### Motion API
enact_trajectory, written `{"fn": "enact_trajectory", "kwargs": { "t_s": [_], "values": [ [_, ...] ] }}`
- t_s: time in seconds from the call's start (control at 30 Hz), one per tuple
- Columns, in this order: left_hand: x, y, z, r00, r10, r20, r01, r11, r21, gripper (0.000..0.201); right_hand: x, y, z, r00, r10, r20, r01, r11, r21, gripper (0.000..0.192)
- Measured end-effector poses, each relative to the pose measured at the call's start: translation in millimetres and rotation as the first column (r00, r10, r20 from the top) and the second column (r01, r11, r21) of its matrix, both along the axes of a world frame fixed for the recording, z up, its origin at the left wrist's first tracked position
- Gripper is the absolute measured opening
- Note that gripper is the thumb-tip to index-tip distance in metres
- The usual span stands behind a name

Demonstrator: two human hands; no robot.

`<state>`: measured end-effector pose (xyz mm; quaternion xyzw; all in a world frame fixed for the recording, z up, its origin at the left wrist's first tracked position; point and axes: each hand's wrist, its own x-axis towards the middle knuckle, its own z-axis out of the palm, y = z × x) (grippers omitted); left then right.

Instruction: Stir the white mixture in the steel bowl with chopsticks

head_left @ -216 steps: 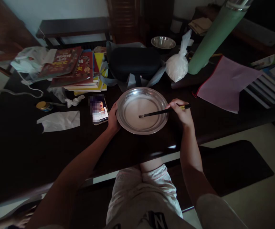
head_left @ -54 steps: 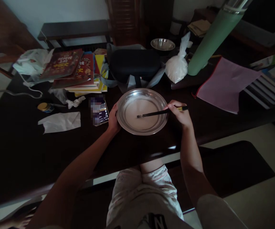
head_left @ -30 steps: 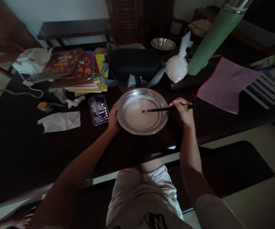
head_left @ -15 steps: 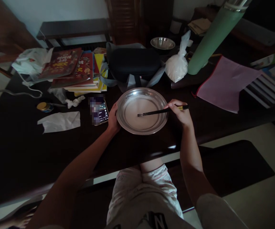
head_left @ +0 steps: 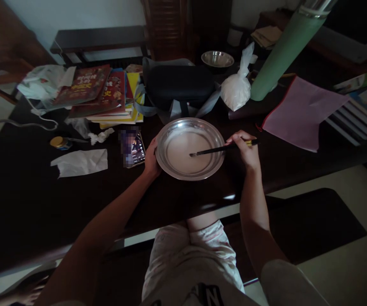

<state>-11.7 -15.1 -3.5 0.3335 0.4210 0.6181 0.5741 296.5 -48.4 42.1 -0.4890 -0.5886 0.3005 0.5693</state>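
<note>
A wide metal bowl (head_left: 215, 166) stands on the dark table in front of me, with a pale, whitish mixture (head_left: 183, 146) in it. My left hand (head_left: 152, 159) grips the bowl's left side, thumb at the rim and fingers partly hidden behind it. In my right hand (head_left: 245, 148), at the right of the bowl, is a pair of black chopsticks (head_left: 210, 150) with gold-coloured ends. They slant over the right rim, and their wet-looking tips reach the mixture near the middle. A phone (head_left: 135, 146) with a lit screen lies just left of my left hand.
Behind the bowl sit a black case (head_left: 180, 83), a tied bag of white powder (head_left: 236, 91) and a green flask (head_left: 288, 55). Stacked books (head_left: 91, 93), a paper sheet (head_left: 80, 163) and a small jar (head_left: 60, 143) are at left. A pink pouch (head_left: 301, 112) lies at right. Someone's hand (head_left: 35, 291) shows at lower left.
My right hand has shifted slightly right, and the chopstick tips have moved right with it through the mixture. My left hand and the bowl stay in place. The phone screen's picture differs.
</note>
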Motion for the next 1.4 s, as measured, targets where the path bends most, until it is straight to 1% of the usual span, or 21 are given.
{"fn": "enact_trajectory", "kwargs": {
  "t_s": [0.07, 0.13, 0.17, 0.23, 0.3, 0.33, 0.4, 0.5, 0.57, 0.63, 0.7, 0.83, 0.87, 0.93, 1.0, 1.03, 1.1, 1.2, 1.23, 1.33, 1.4],
  "values": [
    [0.0, 0.3, -0.2, 1.0, -0.012, 0.011, 0.012, 1.0, -0.001, 0.023, -0.2, -0.2, -0.1, 0.999, 0.04, 0.003, -0.039, 0.999, -0.019, 0.045],
    [0.0, 0.9, -1.0, 1.0, -0.012, 0.025, 0.013, 1.0, -0.013, 0.022, -1.1, 0.2, 0.1, 0.994, 0.099, 0.053, -0.098, 0.995, -0.029, 0.046],
    [0.0, 1.2, -1.6, 1.0, -0.006, 0.029, 0.006, 1.0, -0.019, 0.022, -1.4, 0.4, 0.2, 0.991, 0.11, 0.076, -0.108, 0.994, -0.025, 0.046],
    [0.0, 1.5, -2.7, 1.0, 0.008, 0.028, -0.007, 1.0, -0.025, 0.022, -1.2, 0.7, 0.3, 0.995, 0.067, 0.074, -0.067, 0.998, -0.002, 0.045],
    [-0.1, 1.6, -3.8, 1.0, 0.007, 0.022, -0.006, 1.0, -0.024, 0.024, -0.5, 0.2, 0.4, 1.0, -0.004, 0.016, 0.004, 1.0, 0.01, 0.045],
    [-0.1, 1.6, -4.2, 1.0, 0.002, 0.018, -0.001, 1.0, -0.02, 0.025, -0.2, -0.2, 0.5, 1.0, -0.018, -0.012, 0.018, 1.0, 0.004, 0.045],
    [-0.4, 1.6, -4.8, 1.0, -0.011, 0.009, 0.011, 1.0, -0.017, 0.028, -0.6, -0.9, 0.8, 0.999, 0.021, -0.025, -0.021, 1.0, -0.017, 0.045],
    [-0.7, 1.9, -5.2, 1.0, -0.008, -0.008, 0.008, 1.0, -0.028, 0.03, -2.1, -0.9, 1.2, 0.992, 0.118, 0.052, -0.117, 0.993, -0.024, 0.045],
    [-0.7, 1.9, -5.0, 1.0, 0.004, -0.01, -0.004, 0.999, -0.036, 0.029, -2.1, -0.6, 1.1, 0.993, 0.09, 0.076, -0.09, 0.996, -0.006, 0.044],
    [-0.4, 1.7, -4.5, 1.0, 0.014, -0.007, -0.014, 0.999, -0.033, 0.027, -1.1, -0.6, 0.6, 0.999, 0.02, 0.041, -0.02, 1.0, 0.003, 0.044],
    [-0.1, 1.3, -3.9, 1.0, 0.013, -0.003, -0.013, 1.0, -0.027, 0.026, -0.4, -1.0, 0.4, 1.0, -0.006, 0.005, 0.006, 1.0, -0.011, 0.045],
    [-0.4, 1.0, -2.9, 1.0, -0.009, 0.005, 0.009, 1.0, -0.02, 0.025, -1.6, -0.9, 1.3, 0.992, 0.108, 0.071, -0.105, 0.993, -0.046, 0.046],
    [-0.7, 1.0, -2.8, 1.0, -0.01, 0.004, 0.01, 1.0, -0.019, 0.025, -1.8, -0.6, 1.7, 0.989, 0.117, 0.087, -0.113, 0.993, -0.045, 0.046],
    [-1.3, 1.1, -2.8, 1.0, -0.014, 0.003, 0.014, 1.0, -0.016, 0.026, -1.0, -0.1, 2.4, 0.993, 0.079, 0.085, -0.077, 0.997, -0.032, 0.047],
    [-1.6, 1.3, -3.1, 1.0, -0.024, 0.012, 0.024, 1.0, -0.012, 0.025, 0.1, -0.2, 2.7, 0.998, 0.022, 0.052, -0.02, 0.999, -0.025, 0.047],
    [-1.7, 1.4, -3.3, 0.999, -0.03, 0.019, 0.03, 0.999, -0.011, 0.025, 0.4, -0.4, 2.9, 0.999, 0.012, 0.038, -0.011, 1.0, -0.029, 0.047],
    [-1.3, 1.5, -3.6, 0.999, -0.031, 0.027, 0.031, 1.0, -0.006, 0.025, -0.3, -0.9, 3.2, 0.998, 0.044, 0.035, -0.042, 0.998, -0.045, 0.046],
    [-0.3, 1.5, -3.2, 1.0, -0.022, 0.016, 0.022, 1.0, -0.007, 0.027, -2.4, -0.7, 3.5, 0.992, 0.104, 0.076, -0.101, 0.994, -0.047, 0.046],
    [0.0, 1.4, -2.8, 1.0, -0.018, 0.014, 0.018, 1.0, -0.012, 0.027, -2.7, -0.6, 3.4, 0.992, 0.093, 0.083, -0.09, 0.995, -0.038, 0.047],
    [0.8, 0.3, -0.7, 1.0, -0.011, 0.017, 0.011, 1.0, -0.017, 0.022, -1.4, -0.4, 2.8, 0.999, -0.012, 0.043, 0.013, 1.0, -0.018, 0.048],
    [1.2, -0.4, 0.9, 1.0, -0.017, 0.018, 0.017, 1.0, -0.002, 0.02, -0.5, -0.5, 2.4, 0.999, -0.031, 0.011, 0.031, 0.999, -0.032, 0.048]
  ]
}}
